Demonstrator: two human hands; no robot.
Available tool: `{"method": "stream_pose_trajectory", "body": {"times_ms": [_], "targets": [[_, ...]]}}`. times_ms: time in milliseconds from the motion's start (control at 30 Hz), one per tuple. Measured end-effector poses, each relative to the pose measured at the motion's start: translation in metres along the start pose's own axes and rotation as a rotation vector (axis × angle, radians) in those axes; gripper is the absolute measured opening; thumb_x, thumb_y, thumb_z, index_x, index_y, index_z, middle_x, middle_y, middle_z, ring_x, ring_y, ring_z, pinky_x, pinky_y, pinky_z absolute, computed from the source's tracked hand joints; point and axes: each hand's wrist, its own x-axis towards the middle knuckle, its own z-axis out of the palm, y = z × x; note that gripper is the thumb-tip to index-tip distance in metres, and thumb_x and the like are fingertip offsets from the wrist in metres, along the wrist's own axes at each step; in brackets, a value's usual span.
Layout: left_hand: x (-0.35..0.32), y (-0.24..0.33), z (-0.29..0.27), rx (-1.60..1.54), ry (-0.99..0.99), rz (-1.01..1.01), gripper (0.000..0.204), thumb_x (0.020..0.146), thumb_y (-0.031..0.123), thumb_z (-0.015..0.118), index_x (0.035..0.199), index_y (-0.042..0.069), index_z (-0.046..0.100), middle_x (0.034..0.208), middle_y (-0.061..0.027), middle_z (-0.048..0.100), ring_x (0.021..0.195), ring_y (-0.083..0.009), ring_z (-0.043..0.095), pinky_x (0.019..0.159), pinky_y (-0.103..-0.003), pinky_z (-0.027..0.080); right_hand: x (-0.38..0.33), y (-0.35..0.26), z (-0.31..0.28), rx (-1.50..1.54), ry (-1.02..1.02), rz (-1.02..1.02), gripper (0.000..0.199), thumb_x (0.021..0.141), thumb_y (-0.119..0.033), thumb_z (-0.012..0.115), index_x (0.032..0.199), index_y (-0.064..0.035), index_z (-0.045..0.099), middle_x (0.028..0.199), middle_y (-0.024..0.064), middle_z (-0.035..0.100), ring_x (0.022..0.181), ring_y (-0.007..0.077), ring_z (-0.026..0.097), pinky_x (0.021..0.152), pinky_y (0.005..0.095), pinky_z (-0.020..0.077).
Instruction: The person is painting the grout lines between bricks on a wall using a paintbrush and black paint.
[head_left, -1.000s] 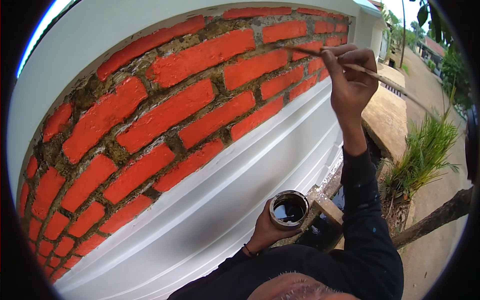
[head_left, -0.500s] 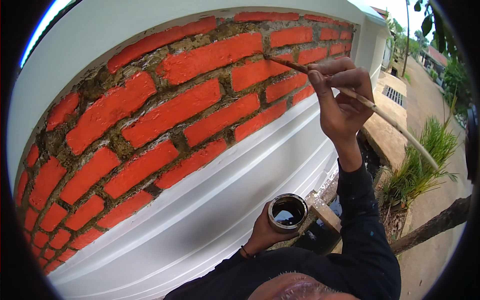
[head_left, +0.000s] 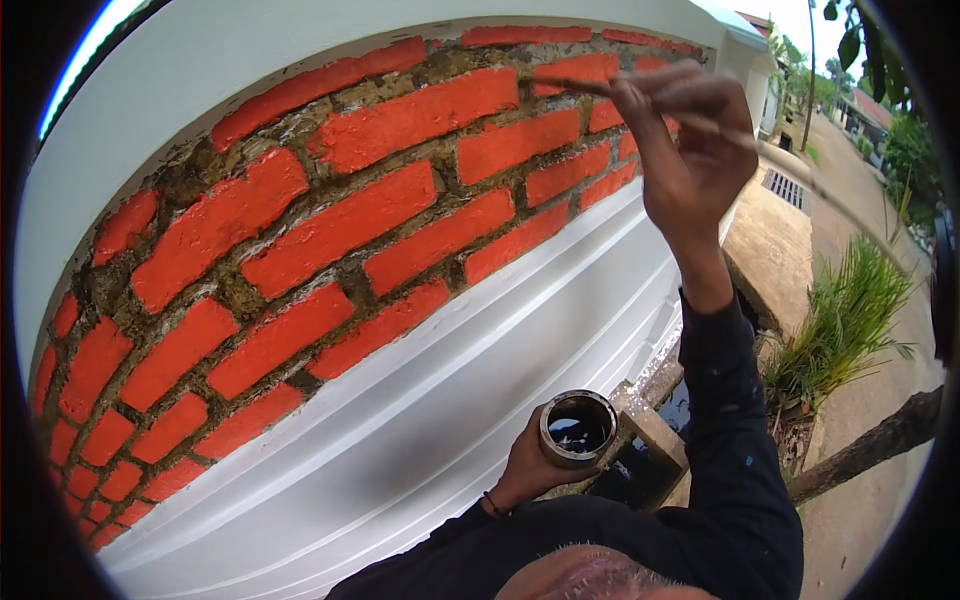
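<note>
Now right hand [head_left: 690,150] pinches brush [head_left: 640,100], near-horizontal, tip left toward brick wall [head_left: 340,230].

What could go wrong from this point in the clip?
1. The small can of dark paint sits open in the left hand and might spill onto the white wall base.
2. The thin brush in the right hand may smear the orange bricks.

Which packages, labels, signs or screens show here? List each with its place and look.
Tin can: the only container, held in the left hand low in the picture; round, grey metal, open top, dark liquid inside; no label shows.
No signs, labels or screens on the brick wall.
</note>
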Motion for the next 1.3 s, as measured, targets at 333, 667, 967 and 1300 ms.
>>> {"method": "stream_pose_trajectory", "body": {"times_ms": [333, 667, 967, 1300], "targets": [[0.005, 0.002, 0.002, 0.013, -0.02, 0.013, 0.103, 0.065, 0.029, 0.103, 0.148, 0.005, 0.046, 0.139, -0.0121, 0.064, 0.13, -0.024, 0.062, 0.113, -0.038, 0.048, -0.025, -0.013, -0.009, -0.044, -0.022, -0.009, 0.021, 0.091, 0.013, 0.074, 0.092, -0.0006, 0.058, 0.093, 0.0151, 0.073, 0.088, 0.0194, 0.074, 0.079, 0.0297, 0.0615], [0.009, 0.003, 0.004, -0.035, -0.009, 0.019, 0.102, 0.066, 0.028, 0.103, 0.147, 0.005, 0.047, 0.14, -0.0114, 0.064, 0.13, -0.0234, 0.062, 0.113, -0.038, 0.048, -0.013, -0.012, -0.018, -0.026, -0.028, 0.012, 0.021, 0.092, 0.012, 0.075, 0.097, -0.0006, 0.059, 0.095, 0.0141, 0.073, 0.092, 0.0183, 0.075, 0.08, 0.0275, 0.0622], [0.011, 0.007, 0.006, -0.01, -0.019, 0.007, 0.102, 0.066, 0.028, 0.103, 0.147, 0.005, 0.047, 0.139, -0.0113, 0.064, 0.13, -0.023, 0.063, 0.113, -0.038, 0.049, 0.011, -0.016, 0.003, 0.084, 0.041, -0.109, 0.021, 0.09, 0.014, 0.075, 0.094, -0.0006, 0.061, 0.094, 0.0135, 0.073, 0.091, 0.0193, 0.075, 0.077, 0.0273, 0.0617], [0.021, 0.0, 0.013, -0.009, -0.021, 0.02, 0.1, 0.064, 0.026, 0.104, 0.144, 0.004, 0.049, 0.136, -0.0118, 0.066, 0.127, -0.0225, 0.063, 0.11, -0.038, 0.05, -0.001, 0.01, -0.062, -0.081, 0.169, 0.054, 0.025, 0.09, 0.017, 0.073, 0.1, -0.0002, 0.057, 0.1, 0.0196, 0.076, 0.093, 0.0262, 0.077, 0.089, 0.0375, 0.0644]]}}
